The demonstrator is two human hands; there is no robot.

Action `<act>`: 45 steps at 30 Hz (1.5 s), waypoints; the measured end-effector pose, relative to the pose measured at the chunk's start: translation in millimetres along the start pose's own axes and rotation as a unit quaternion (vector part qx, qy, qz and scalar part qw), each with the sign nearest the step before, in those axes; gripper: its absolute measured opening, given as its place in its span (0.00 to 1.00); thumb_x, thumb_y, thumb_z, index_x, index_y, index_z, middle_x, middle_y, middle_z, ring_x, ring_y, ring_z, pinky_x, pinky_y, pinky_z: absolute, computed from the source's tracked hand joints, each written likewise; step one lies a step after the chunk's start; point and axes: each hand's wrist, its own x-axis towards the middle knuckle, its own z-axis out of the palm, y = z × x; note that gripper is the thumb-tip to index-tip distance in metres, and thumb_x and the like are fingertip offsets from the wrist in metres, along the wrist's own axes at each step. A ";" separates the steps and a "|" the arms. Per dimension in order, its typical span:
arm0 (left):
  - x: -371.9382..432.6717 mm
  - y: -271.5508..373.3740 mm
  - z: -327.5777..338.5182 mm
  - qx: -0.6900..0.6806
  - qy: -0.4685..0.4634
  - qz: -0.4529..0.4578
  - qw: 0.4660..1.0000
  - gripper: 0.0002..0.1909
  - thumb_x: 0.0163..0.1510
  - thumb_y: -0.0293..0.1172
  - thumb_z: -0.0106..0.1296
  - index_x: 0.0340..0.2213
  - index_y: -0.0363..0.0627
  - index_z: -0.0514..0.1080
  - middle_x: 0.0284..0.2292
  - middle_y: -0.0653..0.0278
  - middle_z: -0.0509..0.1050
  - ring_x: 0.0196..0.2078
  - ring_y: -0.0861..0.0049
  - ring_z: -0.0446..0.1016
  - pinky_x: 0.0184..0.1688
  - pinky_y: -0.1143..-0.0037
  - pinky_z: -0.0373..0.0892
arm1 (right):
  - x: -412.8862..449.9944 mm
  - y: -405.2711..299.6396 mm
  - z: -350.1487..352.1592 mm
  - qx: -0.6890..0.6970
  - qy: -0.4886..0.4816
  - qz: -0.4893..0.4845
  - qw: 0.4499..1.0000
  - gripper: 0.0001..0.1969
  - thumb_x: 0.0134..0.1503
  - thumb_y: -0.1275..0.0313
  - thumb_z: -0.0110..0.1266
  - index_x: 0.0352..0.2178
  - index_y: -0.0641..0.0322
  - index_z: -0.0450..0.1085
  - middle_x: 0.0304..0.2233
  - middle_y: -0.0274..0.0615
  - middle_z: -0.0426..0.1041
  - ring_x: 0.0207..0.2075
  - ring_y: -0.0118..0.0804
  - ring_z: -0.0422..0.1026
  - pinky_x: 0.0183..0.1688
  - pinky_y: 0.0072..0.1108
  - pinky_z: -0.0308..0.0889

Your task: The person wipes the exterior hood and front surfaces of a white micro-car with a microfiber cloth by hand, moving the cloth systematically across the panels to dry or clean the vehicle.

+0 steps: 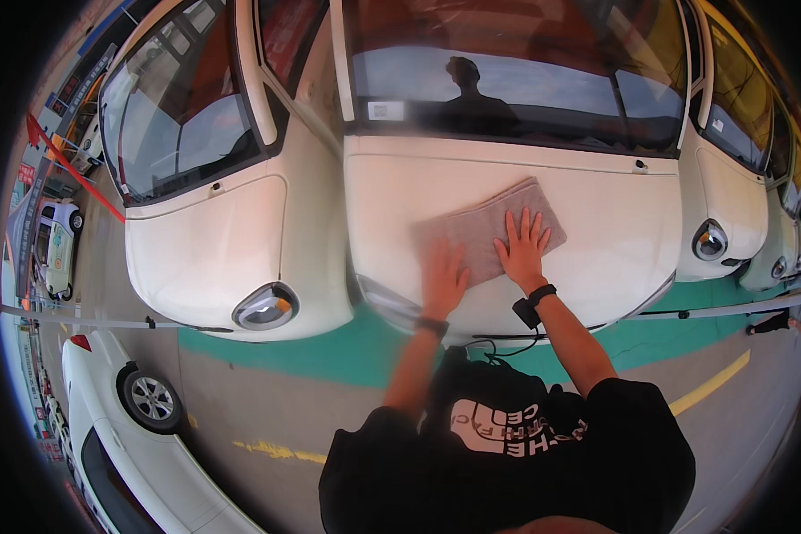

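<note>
A folded grey-pink cloth (482,248) lies flat on the cream hood (614,220) of a small car in front of me. My right hand (524,247) presses on the cloth's right part with the fingers spread. At the cloth's left edge is my left hand (442,277), blurred, its fingers apart and pointing up the hood; whether it touches the cloth cannot be made out. Above the hood is the dark windshield (561,100), where a person's silhouette is reflected. A black strap with a small box (527,311) sits on my right wrist, and a dark band is on my left.
Another cream car (207,260) stands close on the left, and more stand in a row to the right (727,207). A white car (127,427) is parked at lower left. A pale horizontal rail (714,310) runs at bumper height. A red strip (73,167) slants at far left.
</note>
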 end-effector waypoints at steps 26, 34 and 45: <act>-96.4 -31.3 -22.6 0.034 -0.033 0.039 0.998 0.23 0.59 0.35 0.46 0.57 0.59 0.65 0.62 0.62 0.58 0.65 0.62 0.54 0.64 0.58 0.53 | -117.8 -31.4 26.0 0.042 -0.011 0.038 0.998 0.33 0.60 0.55 0.46 0.65 0.47 0.51 0.68 0.55 0.39 0.67 0.71 0.33 0.60 0.64 0.29; 92.3 -123.1 -54.8 0.092 -0.045 0.101 0.990 0.24 0.60 0.40 0.43 0.58 0.61 0.62 0.64 0.63 0.54 0.66 0.63 0.51 0.65 0.59 0.48 | 66.3 -75.3 24.5 0.044 -0.036 0.088 0.995 0.33 0.60 0.51 0.44 0.65 0.43 0.50 0.68 0.53 0.39 0.67 0.70 0.32 0.60 0.65 0.29; 85.8 -125.4 -59.6 0.123 -0.100 0.162 0.974 0.27 0.62 0.40 0.40 0.62 0.53 0.57 0.65 0.50 0.49 0.68 0.52 0.44 0.66 0.53 0.40 | 38.6 -97.3 30.0 0.083 0.048 0.167 0.981 0.32 0.59 0.52 0.49 0.63 0.46 0.56 0.66 0.52 0.45 0.68 0.61 0.38 0.63 0.59 0.35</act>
